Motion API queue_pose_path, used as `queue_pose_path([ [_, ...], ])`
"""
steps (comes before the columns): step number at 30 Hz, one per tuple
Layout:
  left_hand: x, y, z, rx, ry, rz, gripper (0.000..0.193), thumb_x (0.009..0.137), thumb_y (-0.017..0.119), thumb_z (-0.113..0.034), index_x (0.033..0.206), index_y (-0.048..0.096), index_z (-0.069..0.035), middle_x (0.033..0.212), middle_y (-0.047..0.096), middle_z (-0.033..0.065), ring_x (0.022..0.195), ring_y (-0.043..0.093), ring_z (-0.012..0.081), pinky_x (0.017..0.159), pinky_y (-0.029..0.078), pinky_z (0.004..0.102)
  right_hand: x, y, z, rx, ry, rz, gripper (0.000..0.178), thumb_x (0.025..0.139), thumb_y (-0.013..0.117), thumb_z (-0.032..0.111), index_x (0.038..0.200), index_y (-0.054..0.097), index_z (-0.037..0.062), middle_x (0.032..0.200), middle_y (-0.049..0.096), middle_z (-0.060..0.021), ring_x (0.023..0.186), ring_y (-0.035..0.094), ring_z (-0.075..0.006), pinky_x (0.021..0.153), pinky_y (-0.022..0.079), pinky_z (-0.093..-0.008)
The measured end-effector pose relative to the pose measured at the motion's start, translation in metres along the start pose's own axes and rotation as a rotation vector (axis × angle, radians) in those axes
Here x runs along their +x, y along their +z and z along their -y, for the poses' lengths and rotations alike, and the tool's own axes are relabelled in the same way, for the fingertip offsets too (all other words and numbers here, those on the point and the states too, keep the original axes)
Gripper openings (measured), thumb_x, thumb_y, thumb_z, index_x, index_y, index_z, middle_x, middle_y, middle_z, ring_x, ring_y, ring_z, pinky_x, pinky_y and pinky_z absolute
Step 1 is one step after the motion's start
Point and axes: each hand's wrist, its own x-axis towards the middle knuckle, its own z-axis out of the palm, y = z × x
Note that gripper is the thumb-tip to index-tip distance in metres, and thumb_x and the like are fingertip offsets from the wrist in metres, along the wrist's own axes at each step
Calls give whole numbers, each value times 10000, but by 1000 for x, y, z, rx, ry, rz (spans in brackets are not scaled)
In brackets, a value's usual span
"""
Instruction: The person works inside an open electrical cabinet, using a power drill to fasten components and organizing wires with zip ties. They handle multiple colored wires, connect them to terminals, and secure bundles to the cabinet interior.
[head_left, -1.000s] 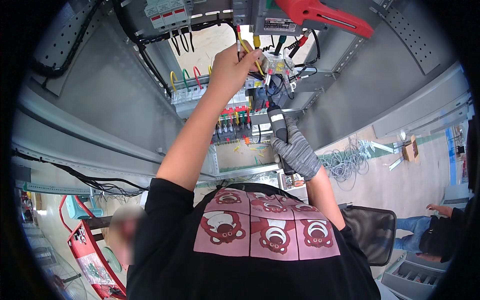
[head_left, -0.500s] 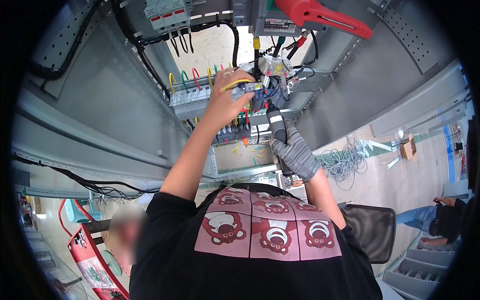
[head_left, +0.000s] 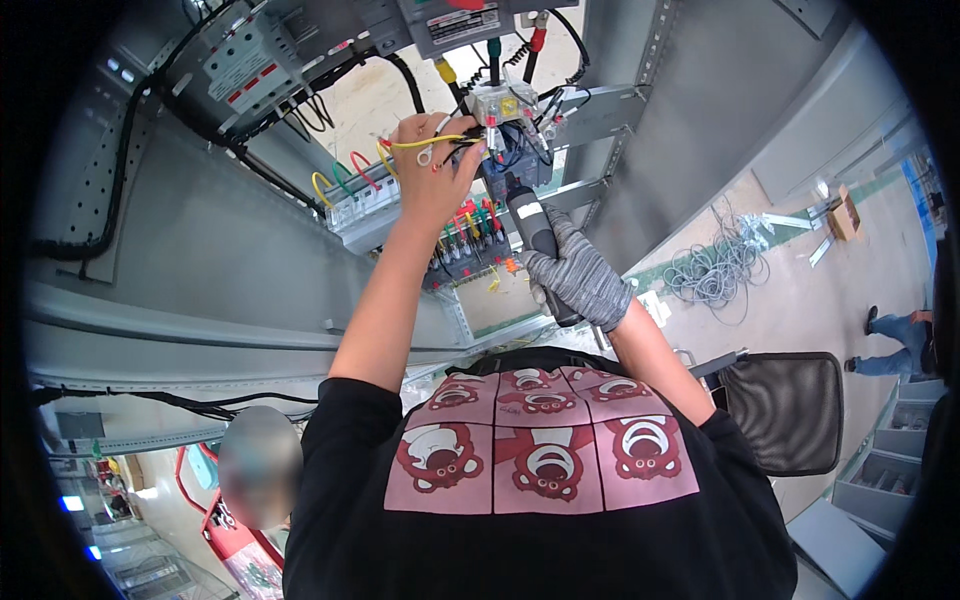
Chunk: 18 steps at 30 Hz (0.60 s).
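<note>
My bare left hand (head_left: 430, 190) is closed in a pinch inside the cabinet, with a yellow wire (head_left: 428, 143) running across its fingers. A pale ring terminal (head_left: 425, 156) hangs beside those fingers. The fingertips are close to a clear-covered electrical block (head_left: 503, 103) with dark leads; what lies right between them is partly hidden. My right hand (head_left: 585, 278), in a grey knit glove, is wrapped round a black cordless screwdriver (head_left: 533, 222). Its tip points up at the dark device (head_left: 520, 178) under the clear block. I cannot tell whether it touches.
To the left is a breaker row (head_left: 362, 215) with coloured wire loops; a lower terminal row (head_left: 478, 258) holds several wires. Cabinet walls (head_left: 705, 130) flank both sides. Coiled grey cable (head_left: 715, 275) lies on the floor, near a mesh-backed chair (head_left: 785, 412). Other people are nearby.
The view has shifted, so the cabinet parts sit further left. My left hand has come nearer the clear block, and the ring terminal now shows. The screwdriver stays in my right hand.
</note>
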Motion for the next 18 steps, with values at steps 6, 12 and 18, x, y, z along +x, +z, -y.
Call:
queue_pose_path([
  [6,4,9,-8,-33,-87,-50,232,704,725,-225,908,677,-126,944,621,11,994,502,245,928,320,431,0,-15,-19,373,57,101,637,826,657,137,1377,362,12,884,580,-87,602,580,-130,462,474,-264],
  [12,-4,21,3,10,16,-111,230,709,731,-194,923,686,-124,981,644,19,1018,522,247,931,310,430,9,-25,-35,679,20,240,479,788,722,161,1179,500,-5,833,594,-92,598,586,-153,459,491,-257],
  [18,-10,14,-3,99,9,-8,268,811,663,-267,1049,656,-144,1094,634,15,1099,497,271,958,290,479,10,-25,-29,584,141,162,450,871,636,121,1278,456,50,871,635,-87,597,629,-170,516,542,-292],
])
